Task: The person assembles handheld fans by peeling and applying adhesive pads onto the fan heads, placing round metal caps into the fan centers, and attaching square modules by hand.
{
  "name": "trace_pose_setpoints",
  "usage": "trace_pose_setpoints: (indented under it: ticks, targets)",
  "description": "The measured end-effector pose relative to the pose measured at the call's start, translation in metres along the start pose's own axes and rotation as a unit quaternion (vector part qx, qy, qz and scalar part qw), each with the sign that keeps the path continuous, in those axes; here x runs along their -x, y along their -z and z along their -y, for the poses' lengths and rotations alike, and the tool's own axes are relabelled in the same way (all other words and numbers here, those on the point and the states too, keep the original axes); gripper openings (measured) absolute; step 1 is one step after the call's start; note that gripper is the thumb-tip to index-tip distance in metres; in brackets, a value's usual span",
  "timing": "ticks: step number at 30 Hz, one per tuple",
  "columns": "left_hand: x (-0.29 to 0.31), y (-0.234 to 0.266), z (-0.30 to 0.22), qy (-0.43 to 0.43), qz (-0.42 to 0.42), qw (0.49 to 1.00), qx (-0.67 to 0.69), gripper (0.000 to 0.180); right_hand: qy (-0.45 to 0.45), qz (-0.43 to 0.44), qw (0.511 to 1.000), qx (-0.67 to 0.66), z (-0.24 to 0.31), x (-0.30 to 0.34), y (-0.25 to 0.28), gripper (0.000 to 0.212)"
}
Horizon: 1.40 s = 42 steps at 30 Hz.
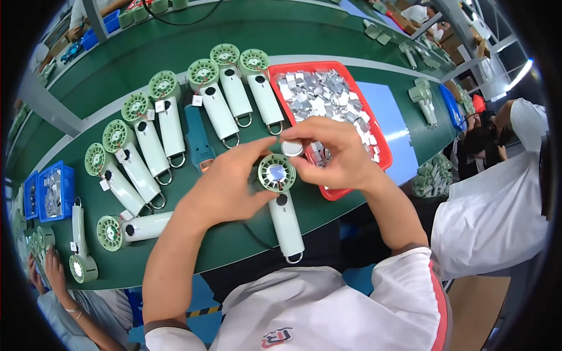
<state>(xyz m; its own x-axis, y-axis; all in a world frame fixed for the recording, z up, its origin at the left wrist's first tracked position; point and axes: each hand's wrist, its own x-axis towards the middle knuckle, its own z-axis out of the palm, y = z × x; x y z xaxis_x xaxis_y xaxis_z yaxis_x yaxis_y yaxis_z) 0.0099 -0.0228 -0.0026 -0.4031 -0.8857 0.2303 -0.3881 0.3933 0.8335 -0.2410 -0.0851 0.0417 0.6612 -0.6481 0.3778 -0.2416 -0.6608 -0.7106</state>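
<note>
A pale green handheld fan (287, 225) lies near the table's front edge, its round head toward the far side and its wire loop toward me. My left hand (216, 190) grips the fan's head, thumb and fingers around its left side. A silvery square piece (277, 173) shows in the middle of that head. Just above and right of it, my right hand (336, 153) pinches a small round white-and-silver disc (291, 148) between thumb and fingers. Behind this hand sits a red tray (383, 146) full of small silvery and white pieces.
Several similar fans (219, 111) lie in an arc across the green table (234, 260). A teal power screwdriver (199, 137) lies among them. Blue bins (67, 193) stand at the left; a light blue sheet (380, 99) lies beside the tray. Co-workers sit on both sides.
</note>
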Motion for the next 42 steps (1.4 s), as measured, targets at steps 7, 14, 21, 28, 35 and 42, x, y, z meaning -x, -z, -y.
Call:
trace_pose_setpoints:
  ticks: [7, 14, 21, 28, 35, 42]
  targets:
    - [0.002, 0.004, -0.003, 0.009, -0.002, 0.999, -0.033, 0.093, 0.031, -0.019, 0.999, -0.02, -0.016, 0.008, -0.012, 0.04]
    - [0.003, 0.003, 0.0, 0.016, -0.005, 0.999, -0.033, 0.093, 0.067, 0.011, 0.998, 0.005, -0.019, 0.011, -0.015, 0.042]
    - [0.002, 0.003, -0.003, 0.011, -0.004, 0.999, -0.044, 0.093, 0.097, 0.012, 0.995, 0.023, -0.02, 0.01, -0.022, 0.042]
    - [0.003, 0.002, -0.001, 0.0, -0.01, 0.999, -0.043, 0.093, 0.086, 0.026, 0.996, 0.029, -0.019, 0.01, -0.021, 0.043]
    - [0.002, 0.002, 0.0, -0.01, -0.014, 0.999, -0.04, 0.093, 0.097, 0.033, 0.994, 0.04, -0.018, 0.007, -0.019, 0.044]
    - [0.004, 0.0, 0.003, -0.016, -0.023, 0.999, -0.041, 0.09, 0.108, 0.045, 0.992, 0.051, -0.018, 0.006, -0.019, 0.043]
